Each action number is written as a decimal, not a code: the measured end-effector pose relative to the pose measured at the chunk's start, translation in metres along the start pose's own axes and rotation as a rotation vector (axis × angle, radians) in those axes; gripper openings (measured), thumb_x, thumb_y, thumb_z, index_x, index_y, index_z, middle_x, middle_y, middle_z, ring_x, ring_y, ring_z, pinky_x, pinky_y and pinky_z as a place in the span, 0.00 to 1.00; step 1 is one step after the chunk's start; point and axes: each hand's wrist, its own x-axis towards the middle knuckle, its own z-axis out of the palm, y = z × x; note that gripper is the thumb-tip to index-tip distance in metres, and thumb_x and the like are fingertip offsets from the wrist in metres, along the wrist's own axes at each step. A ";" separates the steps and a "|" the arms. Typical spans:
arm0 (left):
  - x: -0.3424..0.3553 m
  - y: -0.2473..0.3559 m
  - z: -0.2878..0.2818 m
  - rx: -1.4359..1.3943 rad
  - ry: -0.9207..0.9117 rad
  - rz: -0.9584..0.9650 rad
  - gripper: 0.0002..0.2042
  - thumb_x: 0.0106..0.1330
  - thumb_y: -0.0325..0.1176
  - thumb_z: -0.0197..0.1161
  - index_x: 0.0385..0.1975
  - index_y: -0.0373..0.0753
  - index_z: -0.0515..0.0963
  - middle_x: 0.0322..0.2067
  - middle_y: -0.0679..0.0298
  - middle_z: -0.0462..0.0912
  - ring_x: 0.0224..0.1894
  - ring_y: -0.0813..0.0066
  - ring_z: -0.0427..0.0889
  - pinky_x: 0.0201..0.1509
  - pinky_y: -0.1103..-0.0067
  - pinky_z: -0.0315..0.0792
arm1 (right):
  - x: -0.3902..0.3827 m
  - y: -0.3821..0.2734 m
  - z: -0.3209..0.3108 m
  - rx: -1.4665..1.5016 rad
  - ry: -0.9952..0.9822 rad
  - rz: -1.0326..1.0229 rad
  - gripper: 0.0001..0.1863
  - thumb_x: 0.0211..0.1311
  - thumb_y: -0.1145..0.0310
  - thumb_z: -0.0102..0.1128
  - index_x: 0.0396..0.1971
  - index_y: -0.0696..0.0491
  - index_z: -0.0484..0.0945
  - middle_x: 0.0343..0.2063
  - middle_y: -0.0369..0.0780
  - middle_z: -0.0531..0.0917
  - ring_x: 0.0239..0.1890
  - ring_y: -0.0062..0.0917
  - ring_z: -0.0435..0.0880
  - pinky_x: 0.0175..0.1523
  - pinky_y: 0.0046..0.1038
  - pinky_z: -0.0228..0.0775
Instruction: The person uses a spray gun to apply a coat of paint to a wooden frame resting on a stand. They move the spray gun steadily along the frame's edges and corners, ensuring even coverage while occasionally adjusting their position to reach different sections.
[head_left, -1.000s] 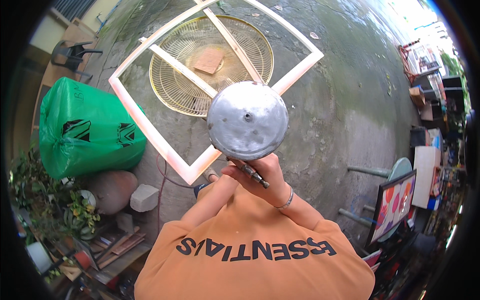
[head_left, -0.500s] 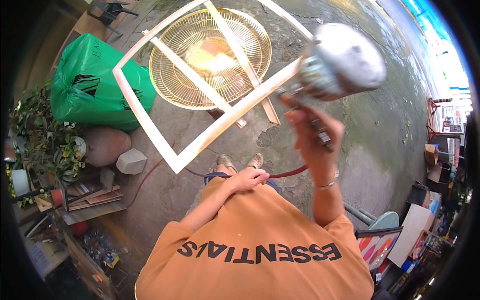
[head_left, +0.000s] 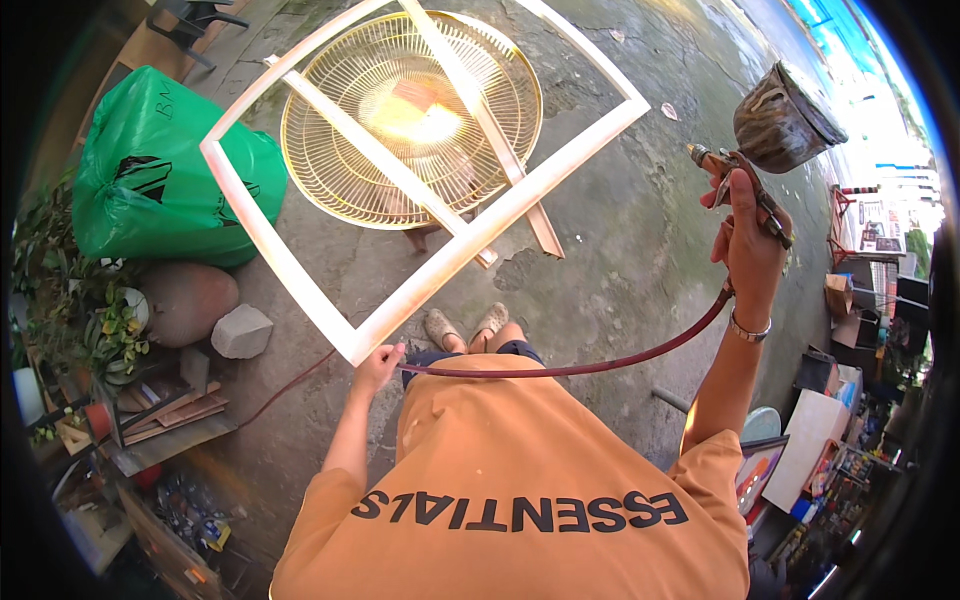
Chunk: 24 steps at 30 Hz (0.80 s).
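Note:
My right hand [head_left: 750, 235], raised at the right, is closed round a spray gun [head_left: 768, 208]. A paint-stained metal cup [head_left: 785, 120] is on the gun, and its nozzle points left. A dark red hose [head_left: 600, 367] runs from below the gun across my waist. My left hand [head_left: 376, 368] is closed at the near corner of a pale wooden frame [head_left: 520, 205]; some of its fingers are hidden. Two slats [head_left: 375, 155] cross the frame, their near ends sticking out past its near rail. Beneath the frame is a round wire fan grille [head_left: 335, 190].
A full green plastic bag [head_left: 170, 170] sits at the left, beside plants [head_left: 100, 330], a round brown pot [head_left: 190, 300] and a concrete block [head_left: 241, 332]. Scrap wood [head_left: 180, 420] is stacked nearer. Boxes and clutter [head_left: 820, 440] line the right. A dark chair [head_left: 195, 25] stands far left.
My right hand has swung right and outward with the spray gun, away from the frame. My left hand has gone from my waist, moving left to the frame's near corner.

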 end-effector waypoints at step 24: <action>0.040 0.064 0.052 0.198 0.110 0.142 0.27 0.67 0.48 0.63 0.10 0.34 0.69 0.11 0.56 0.68 0.18 0.55 0.70 0.27 0.65 0.61 | 0.059 0.076 -0.046 -0.066 -0.116 0.252 0.18 0.70 0.59 0.61 0.43 0.61 0.84 0.22 0.36 0.81 0.11 0.10 0.68 0.13 0.16 0.52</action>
